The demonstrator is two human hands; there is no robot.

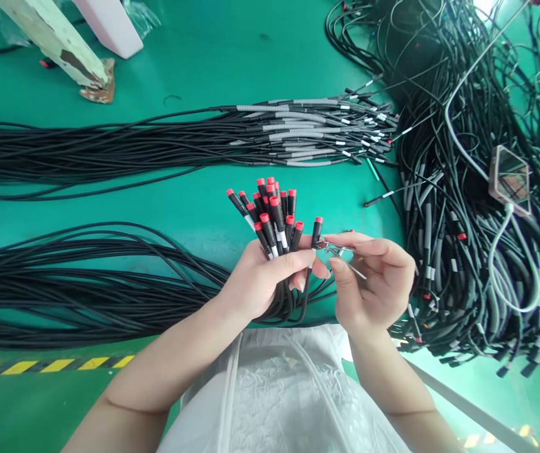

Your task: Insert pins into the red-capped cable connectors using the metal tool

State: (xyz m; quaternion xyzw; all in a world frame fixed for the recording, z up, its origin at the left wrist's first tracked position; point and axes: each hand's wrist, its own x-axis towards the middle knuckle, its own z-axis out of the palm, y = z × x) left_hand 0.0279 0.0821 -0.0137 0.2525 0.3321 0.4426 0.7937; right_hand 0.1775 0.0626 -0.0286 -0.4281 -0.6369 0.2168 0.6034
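Note:
My left hand [258,277] is closed around a bundle of black cables, whose connectors with red caps [274,217] fan out above my thumb. One red-capped connector [317,233] stands apart from the others, its cable pinched between my left thumb and fingers. Between thumb and fingers, my right hand [378,283] grips a small silver metal clip-like tool with thin arms [345,250]. The tool's near end touches or lies right beside that single connector; exact contact is too small to tell. From the bundle, the cables [156,296] run off to the left.
Another bundle of black cables with grey ribbed sleeves [298,126] lies across the green surface [213,63]. At right, a large tangled cable pile [439,207] carries a small boxed device on a white cord [510,179]. A worn post [62,50] stands at upper left.

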